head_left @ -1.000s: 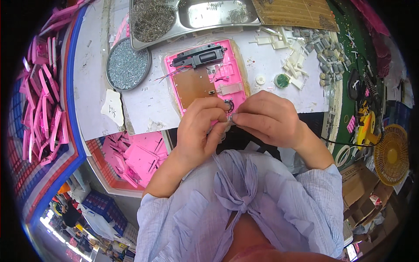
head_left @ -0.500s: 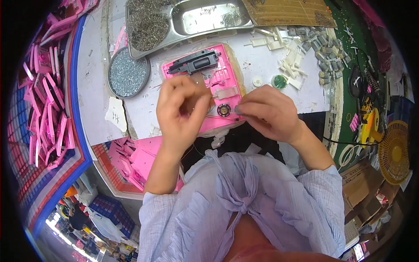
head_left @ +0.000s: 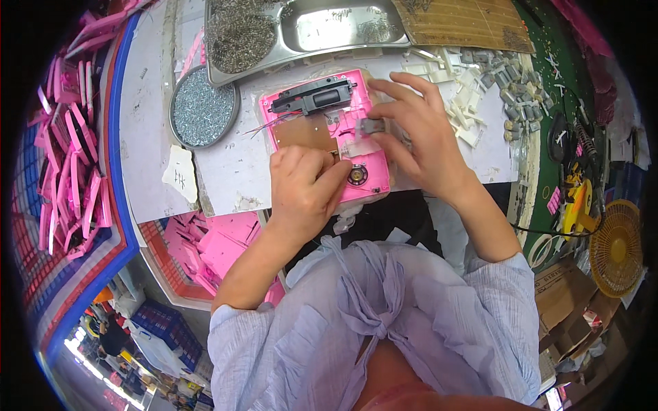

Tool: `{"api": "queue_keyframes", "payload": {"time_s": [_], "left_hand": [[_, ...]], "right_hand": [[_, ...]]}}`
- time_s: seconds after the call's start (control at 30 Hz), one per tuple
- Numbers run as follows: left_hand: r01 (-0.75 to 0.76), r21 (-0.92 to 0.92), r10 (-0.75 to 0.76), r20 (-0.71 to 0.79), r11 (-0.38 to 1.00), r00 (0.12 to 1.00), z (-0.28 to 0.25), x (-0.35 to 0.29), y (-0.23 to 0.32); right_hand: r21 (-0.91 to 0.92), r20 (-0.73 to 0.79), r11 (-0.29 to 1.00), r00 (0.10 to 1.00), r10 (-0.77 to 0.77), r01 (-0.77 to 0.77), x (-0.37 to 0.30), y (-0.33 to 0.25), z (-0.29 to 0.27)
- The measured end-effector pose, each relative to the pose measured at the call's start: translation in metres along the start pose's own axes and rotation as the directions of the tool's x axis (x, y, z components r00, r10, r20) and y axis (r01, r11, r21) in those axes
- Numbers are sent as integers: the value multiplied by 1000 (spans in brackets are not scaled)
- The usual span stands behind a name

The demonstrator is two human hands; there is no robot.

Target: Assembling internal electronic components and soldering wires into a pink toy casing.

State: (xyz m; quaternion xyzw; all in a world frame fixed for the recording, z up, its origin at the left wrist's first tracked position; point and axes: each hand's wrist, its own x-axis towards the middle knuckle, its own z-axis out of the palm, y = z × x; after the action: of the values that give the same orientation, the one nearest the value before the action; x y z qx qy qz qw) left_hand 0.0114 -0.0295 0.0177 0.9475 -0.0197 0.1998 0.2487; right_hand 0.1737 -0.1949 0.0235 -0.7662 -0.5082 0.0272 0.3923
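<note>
A pink plastic housing [head_left: 378, 168] lies open-side up on the table in front of me. Inside it are a black tray-like mechanism [head_left: 327, 98], a brown circuit board [head_left: 308, 131], a translucent white part [head_left: 358, 147] and a small round speaker [head_left: 357, 175]. Between the thumb and fingers of my right hand [head_left: 428, 140] is a small grey motor-like block [head_left: 371, 127], over the housing's right side. My left hand [head_left: 305, 188] rests at the board's lower edge, fingers curled and pinched beside the white part. Whatever its fingertips grip is hidden.
A round dish of screws [head_left: 204, 109] stands at left, below a metal tray [head_left: 343, 31] with more small parts. White plastic pieces [head_left: 469, 103] and grey blocks [head_left: 517, 103] lie at right. Pink housings [head_left: 75, 147] fill a crate at far left. A yellow fan [head_left: 617, 246] is at far right.
My right hand has moved up from beside the speaker, bringing the grey block over the housing. My left hand has lowered towards the board's lower edge, its fingers closing.
</note>
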Motion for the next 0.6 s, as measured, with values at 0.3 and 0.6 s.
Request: {"api": "queue_keyframes", "payload": {"time_s": [0.3, 0.6], "left_hand": [[25, -171, -40, -85, 985, 996, -16, 8, -15], [280, 190, -244, -193, 941, 950, -17, -8, -44]], "right_hand": [[-101, 108, 995, 994, 34, -23, 21, -2, 6], [-303, 160, 952, 987, -2, 51, 34, -20, 5]]}}
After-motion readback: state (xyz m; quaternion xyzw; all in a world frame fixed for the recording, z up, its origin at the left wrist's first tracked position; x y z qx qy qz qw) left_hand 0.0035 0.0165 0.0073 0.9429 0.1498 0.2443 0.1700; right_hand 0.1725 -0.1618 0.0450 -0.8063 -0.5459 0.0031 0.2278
